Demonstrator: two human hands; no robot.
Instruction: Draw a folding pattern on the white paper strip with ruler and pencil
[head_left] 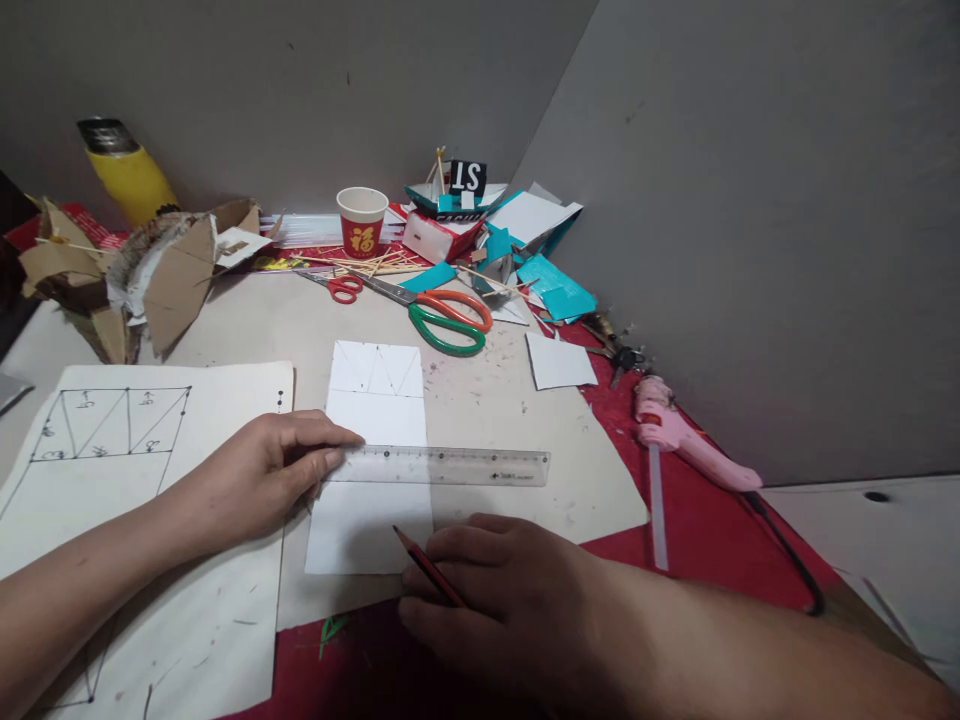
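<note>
My left hand (pixel 289 465) pinches the left end of a clear plastic ruler (pixel 465 468) between thumb and fingers. The ruler lies crosswise over a narrow white strip of paper (pixel 375 420), whose top carries pencilled zigzag lines. In my right hand (pixel 480 585) is a dark red pencil (pixel 429 567), its sharpened tip pointing up and left just above the strip's lower part. Under my left forearm spreads a larger sheet (pixel 217 620) with a drawn row of triangles and handwritten marks.
Orange-and-green scissors (pixel 450 320) and small red scissors (pixel 345 289) lie beyond the strip. Behind them stands a red paper cup (pixel 363 222) among sticks and card scraps. A pink glue gun (pixel 694 440) rests at right, a yellow bottle (pixel 131 180) at far left beside torn cardboard (pixel 180 290).
</note>
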